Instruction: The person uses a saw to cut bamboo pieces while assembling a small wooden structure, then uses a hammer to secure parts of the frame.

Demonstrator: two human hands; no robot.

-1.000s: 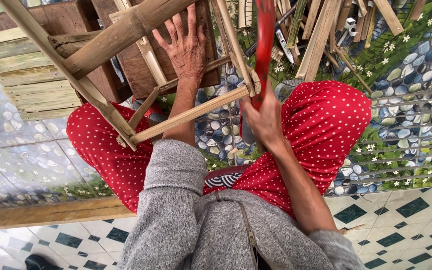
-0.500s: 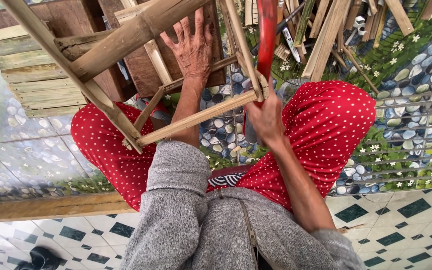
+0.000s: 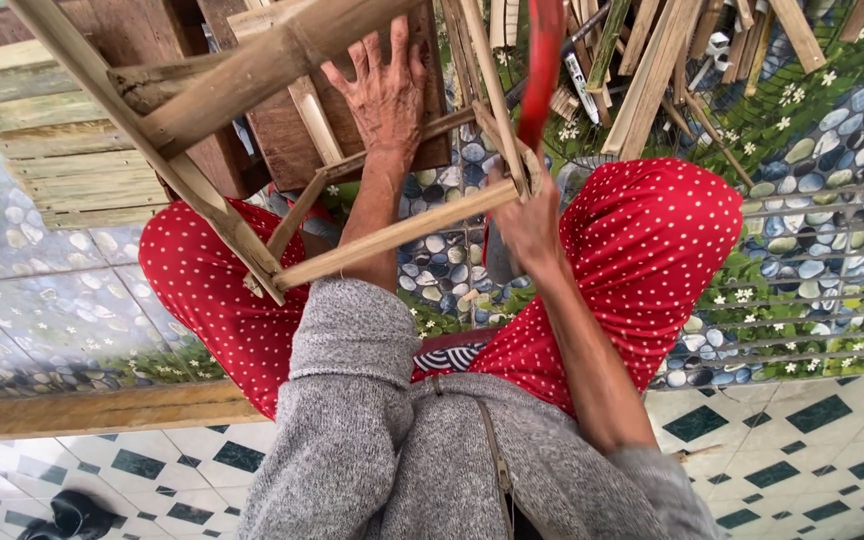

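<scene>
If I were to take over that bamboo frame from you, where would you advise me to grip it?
Probably the thick upper bar of the bamboo frame, taken from the open left side. It is the stoutest piece and lies bare there, while the left hand already braces its right end and the right hand occupies the thin lower rail beside the red tool.

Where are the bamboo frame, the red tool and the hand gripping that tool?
bamboo frame [image 3: 392, 232], head view, on its lower crossbar.
red tool [image 3: 540, 70], head view, mid-shaft.
right hand [image 3: 527, 222], head view, back of hand.
</scene>
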